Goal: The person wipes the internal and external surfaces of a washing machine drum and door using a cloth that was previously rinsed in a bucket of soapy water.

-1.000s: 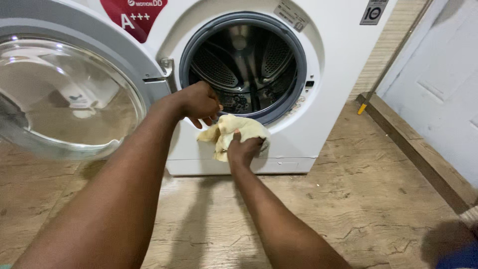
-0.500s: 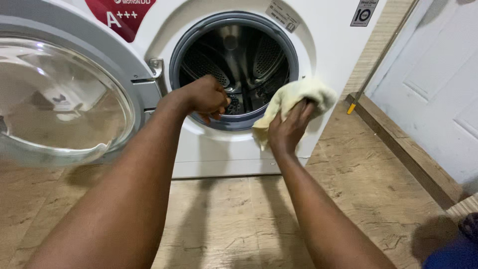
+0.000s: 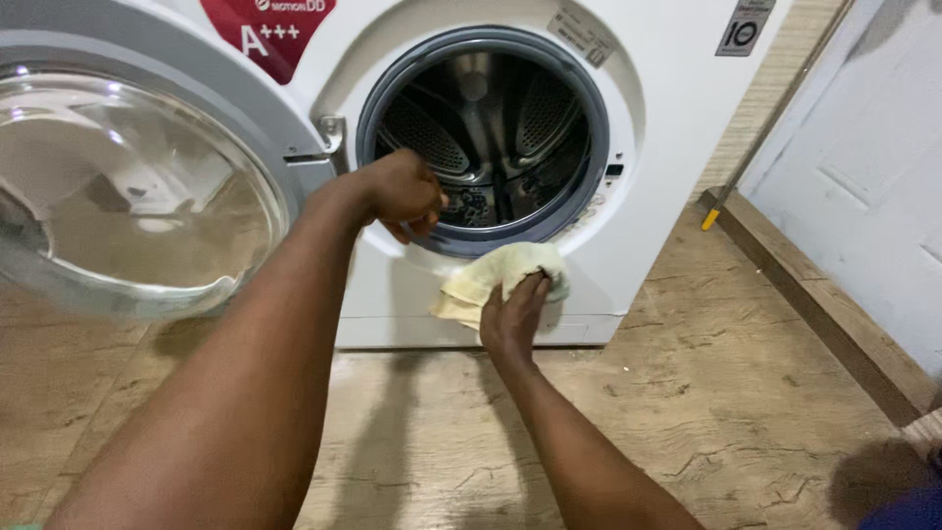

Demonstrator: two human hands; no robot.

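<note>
A white front-loading washing machine (image 3: 657, 118) stands open, its steel drum (image 3: 486, 128) showing behind the grey door seal. My right hand (image 3: 512, 316) presses a pale yellow cloth (image 3: 500, 275) flat against the machine's white front panel, just below the door opening. My left hand (image 3: 402, 191) is curled over the lower left rim of the door seal, fingers gripping it. The round glass door (image 3: 128, 186) hangs swung out to the left.
Wood-patterned floor (image 3: 687, 393) lies before the machine. A white panelled door (image 3: 873, 167) and a dark wooden threshold (image 3: 824, 304) are to the right. A thin pole with a yellow tip (image 3: 710, 218) leans by the machine. Something dark blue (image 3: 903, 510) shows at the bottom right corner.
My right hand has carried the cloth from the right side of the door opening down and left to the panel below it. My left hand stays on the seal rim.
</note>
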